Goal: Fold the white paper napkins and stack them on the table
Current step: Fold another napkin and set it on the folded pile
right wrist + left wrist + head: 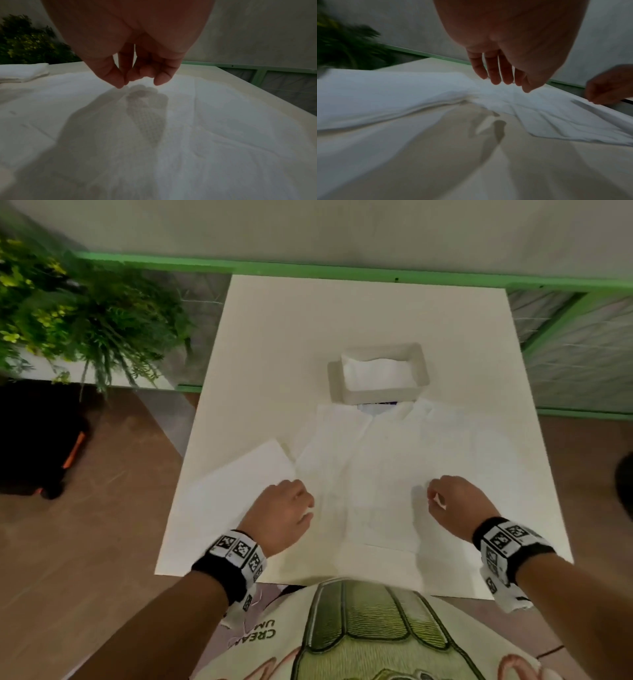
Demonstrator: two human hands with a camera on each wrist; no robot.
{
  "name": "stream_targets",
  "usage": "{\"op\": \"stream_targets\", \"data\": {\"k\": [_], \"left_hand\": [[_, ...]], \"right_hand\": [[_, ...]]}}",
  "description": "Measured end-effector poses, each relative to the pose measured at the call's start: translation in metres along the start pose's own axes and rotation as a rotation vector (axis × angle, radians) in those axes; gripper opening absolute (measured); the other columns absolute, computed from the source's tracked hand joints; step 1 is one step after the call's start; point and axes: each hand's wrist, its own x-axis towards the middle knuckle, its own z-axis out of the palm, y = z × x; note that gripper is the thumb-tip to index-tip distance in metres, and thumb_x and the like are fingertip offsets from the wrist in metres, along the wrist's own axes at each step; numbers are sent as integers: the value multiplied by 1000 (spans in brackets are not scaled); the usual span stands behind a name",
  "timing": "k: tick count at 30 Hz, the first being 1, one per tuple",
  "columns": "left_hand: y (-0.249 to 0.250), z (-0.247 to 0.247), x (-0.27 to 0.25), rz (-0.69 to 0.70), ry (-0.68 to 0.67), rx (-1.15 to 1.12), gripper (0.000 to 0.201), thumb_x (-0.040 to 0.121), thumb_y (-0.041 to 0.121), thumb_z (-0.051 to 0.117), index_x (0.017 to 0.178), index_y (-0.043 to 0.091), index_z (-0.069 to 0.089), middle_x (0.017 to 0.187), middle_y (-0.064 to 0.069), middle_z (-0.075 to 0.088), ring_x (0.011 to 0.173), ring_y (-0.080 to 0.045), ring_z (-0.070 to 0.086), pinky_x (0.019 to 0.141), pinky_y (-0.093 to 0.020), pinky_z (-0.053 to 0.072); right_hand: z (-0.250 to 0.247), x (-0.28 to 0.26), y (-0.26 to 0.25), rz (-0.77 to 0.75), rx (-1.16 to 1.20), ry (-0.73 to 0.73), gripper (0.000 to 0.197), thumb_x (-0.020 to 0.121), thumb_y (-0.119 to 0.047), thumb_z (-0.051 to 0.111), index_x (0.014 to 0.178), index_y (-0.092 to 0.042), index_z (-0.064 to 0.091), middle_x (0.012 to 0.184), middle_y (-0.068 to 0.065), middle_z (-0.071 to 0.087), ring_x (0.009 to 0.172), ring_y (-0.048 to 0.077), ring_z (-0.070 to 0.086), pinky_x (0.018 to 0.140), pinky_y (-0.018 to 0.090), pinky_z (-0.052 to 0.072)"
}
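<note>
- I see an unfolded white napkin (387,474) spread flat across the middle of the white table (274,337), reaching down toward the lower edge of the frame.
- My left hand (284,508) hangs over the napkin's left edge, lower centre-left of the head view; in the left wrist view its fingers (494,73) point down, loosely apart, holding nothing, tips just above the paper.
- My right hand (455,505) sits over the napkin's right part, lower centre-right; in the right wrist view thumb and fingers (118,77) curl together near the paper, nothing visibly between them.
- The two hands are well apart.
- Folded napkin pile (246,474) lies at centre-left, beside the spread napkin's left edge.
- Napkin box (376,374) with white paper inside stands at frame centre, at the napkin's upper edge.
- Green plant (68,313) in the upper left, off the table.
</note>
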Motion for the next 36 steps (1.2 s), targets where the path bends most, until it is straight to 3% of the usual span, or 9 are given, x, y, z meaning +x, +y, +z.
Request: {"op": "stream_targets", "data": {"k": [4, 8, 12, 14, 18, 22, 26, 31, 36], "left_hand": [[60, 31, 39, 125, -20, 59, 31, 91, 39, 55, 108, 18, 71, 104, 1, 61, 86, -21, 61, 67, -38, 51], [98, 51, 66, 66, -4, 14, 42, 86, 45, 68, 117, 18, 67, 112, -1, 58, 92, -22, 59, 72, -38, 50], [118, 67, 74, -53, -70, -28, 50, 80, 47, 76, 122, 22, 66, 119, -1, 56, 102, -25, 56, 79, -40, 50], [120, 73, 75, -124, -72, -80, 44, 79, 41, 79, 118, 22, 69, 117, -2, 57, 105, -26, 55, 82, -43, 51], [117, 75, 77, -127, 13, -140, 15, 87, 27, 77, 99, 18, 77, 102, 0, 63, 95, -25, 58, 80, -45, 54], [116, 63, 77, -129, -14, -180, 16, 97, 27, 66, 104, 19, 78, 103, 0, 67, 98, -22, 59, 86, -44, 52], [124, 40, 78, -179, 49, -272, 12, 96, 27, 64, 100, 22, 74, 101, 8, 65, 98, -13, 59, 89, -32, 50], [144, -3, 82, -241, 133, -494, 8, 95, 23, 58, 96, 20, 65, 96, 12, 65, 92, -7, 61, 84, -30, 51], [159, -49, 86, -425, 226, -726, 15, 99, 17, 53, 86, 20, 58, 81, 8, 69, 85, -10, 70, 72, -31, 48]], "right_hand": [[4, -24, 23, -40, 8, -59, 3, 86, -18, 63, 88, -18, 62, 82, -4, 54, 81, 19, 51, 70, 29, 40], [6, -37, 42, -99, 21, -105, 15, 89, -21, 62, 103, -15, 64, 98, 1, 58, 91, 20, 53, 76, 30, 45], [3, -49, 62, -107, 29, -114, 16, 91, -24, 60, 106, -17, 64, 95, -4, 53, 85, 16, 47, 74, 29, 42], [0, -55, 73, -105, 41, -102, 15, 92, -23, 61, 105, -17, 64, 93, -7, 49, 83, 14, 45, 73, 29, 42], [-3, -63, 88, -104, 33, -116, 13, 93, -25, 59, 104, -19, 63, 93, -8, 50, 80, 13, 46, 70, 27, 41], [-4, -64, 94, -129, 51, -109, 13, 93, -25, 58, 103, -20, 64, 92, -7, 54, 80, 13, 49, 71, 27, 44], [-11, -59, 85, -173, 142, -23, 14, 91, -26, 62, 104, -20, 64, 95, -6, 56, 88, 16, 56, 76, 31, 49], [-35, -43, 53, -307, 264, 106, 53, 82, -35, 71, 130, -20, 56, 125, 0, 51, 110, 16, 50, 95, 30, 44], [-72, -28, 21, -243, 538, 117, 63, 78, -49, 64, 135, -25, 52, 132, -6, 47, 121, 15, 50, 102, 31, 43]]}}
